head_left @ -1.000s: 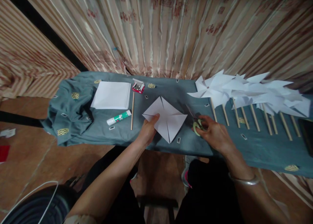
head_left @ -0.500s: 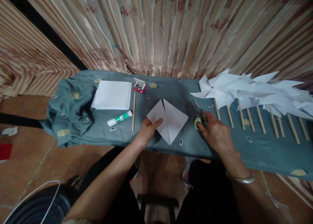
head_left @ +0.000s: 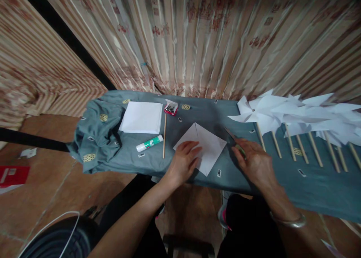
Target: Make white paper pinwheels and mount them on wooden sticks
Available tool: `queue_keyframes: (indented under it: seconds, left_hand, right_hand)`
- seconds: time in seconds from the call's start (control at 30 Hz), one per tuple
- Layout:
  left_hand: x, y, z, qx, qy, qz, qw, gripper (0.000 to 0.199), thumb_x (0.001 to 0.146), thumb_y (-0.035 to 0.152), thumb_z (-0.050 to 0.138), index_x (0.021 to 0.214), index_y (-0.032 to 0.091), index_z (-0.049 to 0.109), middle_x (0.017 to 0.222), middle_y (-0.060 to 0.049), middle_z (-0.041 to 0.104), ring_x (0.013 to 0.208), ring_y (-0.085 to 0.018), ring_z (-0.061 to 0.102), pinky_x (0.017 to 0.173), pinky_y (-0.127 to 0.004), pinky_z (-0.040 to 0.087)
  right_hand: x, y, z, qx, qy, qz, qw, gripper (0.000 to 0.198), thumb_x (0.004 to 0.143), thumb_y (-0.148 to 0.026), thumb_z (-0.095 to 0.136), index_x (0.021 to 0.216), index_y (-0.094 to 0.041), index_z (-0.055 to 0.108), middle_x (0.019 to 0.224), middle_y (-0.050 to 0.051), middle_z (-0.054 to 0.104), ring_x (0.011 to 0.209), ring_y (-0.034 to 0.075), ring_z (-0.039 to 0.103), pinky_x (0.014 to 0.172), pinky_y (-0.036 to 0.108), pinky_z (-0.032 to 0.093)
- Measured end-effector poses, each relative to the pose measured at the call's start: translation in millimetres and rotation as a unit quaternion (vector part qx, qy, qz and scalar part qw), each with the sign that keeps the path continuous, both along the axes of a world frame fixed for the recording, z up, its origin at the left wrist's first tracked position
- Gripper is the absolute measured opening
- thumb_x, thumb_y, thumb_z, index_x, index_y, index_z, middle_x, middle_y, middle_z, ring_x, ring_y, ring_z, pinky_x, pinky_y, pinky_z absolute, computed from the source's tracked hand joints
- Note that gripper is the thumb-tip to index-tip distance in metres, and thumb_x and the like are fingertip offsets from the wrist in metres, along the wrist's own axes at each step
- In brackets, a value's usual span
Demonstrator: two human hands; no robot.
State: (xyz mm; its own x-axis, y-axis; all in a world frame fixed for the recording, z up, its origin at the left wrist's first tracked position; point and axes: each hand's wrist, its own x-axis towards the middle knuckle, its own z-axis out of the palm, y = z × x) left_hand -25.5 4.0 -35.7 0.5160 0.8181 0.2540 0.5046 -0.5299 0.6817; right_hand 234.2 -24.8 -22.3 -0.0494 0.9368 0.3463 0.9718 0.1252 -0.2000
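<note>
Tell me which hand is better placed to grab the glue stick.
Probably your left hand: it's over the paper square, nearer the glue stick, while your right hand holds scissors.

Beyond the left fingers [head_left: 193,149] and the right fingers [head_left: 249,143] we see a pleated curtain [head_left: 186,43], cream with reddish-brown motifs, spanning the whole background. Under both sets of fingers we have a long table [head_left: 316,194] draped in grey-green cloth [head_left: 96,132], which bunches up well left of them. Farther left, two dark bars [head_left: 70,40] slant past. Below the fingers lies our brown floor [head_left: 56,190] with pale seams; far left of them it bears a red-and-white item [head_left: 14,177] and a black, round, ridged object [head_left: 50,239] crossed by a white cord [head_left: 67,213]. Our light is dim, darkest beyond the right fingers at the curtain's upper right.
</note>
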Motion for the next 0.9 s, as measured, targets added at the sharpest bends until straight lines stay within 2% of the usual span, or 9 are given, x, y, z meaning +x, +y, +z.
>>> queue_keyframes:
  seconds: [0.13,0.27,0.37,0.53,0.7,0.9]
  left_hand:
    - [13.7,-9.7,2.4,-0.045,0.031,-0.047,0.997,0.032,0.090,0.020,0.056,0.119,0.019,0.068,0.128,-0.013,0.067,0.122,-0.031,0.056,0.106,-0.052,0.044]
    - [8.9,0.8,11.9,-0.048,0.028,-0.031,0.998,0.032,0.088,0.019,0.057,0.117,0.018,0.070,0.125,-0.015,0.069,0.121,-0.031,0.056,0.107,-0.051,0.042]
    - [-16.4,17.7,21.2,-0.036,-0.003,0.038,0.999,0.035,0.087,0.016,0.055,0.119,0.019,0.069,0.125,-0.013,0.069,0.123,-0.029,0.055,0.108,-0.048,0.041]
    - [-81.8,35.9,24.7,-0.017,0.000,0.185,0.983,0.040,0.082,0.018,0.059,0.121,0.016,0.067,0.127,-0.015,0.066,0.123,-0.031,0.054,0.109,-0.049,0.041]
    - [-119.5,33.8,13.3,-0.040,0.065,0.206,0.976,0.042,0.071,0.018,0.068,0.113,0.021,0.071,0.121,-0.011,0.070,0.119,-0.033,0.057,0.106,-0.049,0.043]
    - [-136.4,32.3,8.3,-0.071,0.102,0.225,0.966,0.031,0.074,0.022,0.064,0.103,0.017,0.074,0.107,-0.014,0.072,0.106,-0.033,0.063,0.098,-0.045,0.047]
  right_hand:
    - [-22.6,8.5,-4.1,-0.004,0.087,0.060,0.994,0.032,0.097,-0.035,0.045,0.112,-0.018,0.068,0.110,0.014,0.074,0.105,0.031,0.068,0.092,0.047,0.054]
    - [-53.6,22.3,-6.4,0.009,0.139,0.087,0.986,0.029,0.097,-0.034,0.047,0.111,-0.020,0.069,0.108,0.011,0.075,0.103,0.029,0.069,0.093,0.048,0.054]
    - [-78.4,30.6,-10.5,0.000,0.169,0.116,0.979,0.029,0.097,-0.033,0.047,0.110,-0.021,0.069,0.107,0.011,0.076,0.101,0.027,0.070,0.092,0.046,0.055]
    - [-98.2,37.2,-20.0,-0.026,0.183,0.141,0.973,0.029,0.096,-0.031,0.045,0.109,-0.020,0.069,0.108,0.012,0.075,0.102,0.027,0.069,0.093,0.045,0.055]
    - [-90.1,38.7,-20.4,-0.037,0.197,0.109,0.974,0.029,0.095,-0.033,0.047,0.109,-0.020,0.069,0.108,0.011,0.076,0.101,0.026,0.070,0.092,0.044,0.055]
    - [-85.0,35.2,-11.4,-0.037,0.212,0.088,0.973,0.029,0.093,-0.035,0.049,0.106,-0.020,0.071,0.106,0.011,0.076,0.091,0.025,0.072,0.088,0.043,0.055]
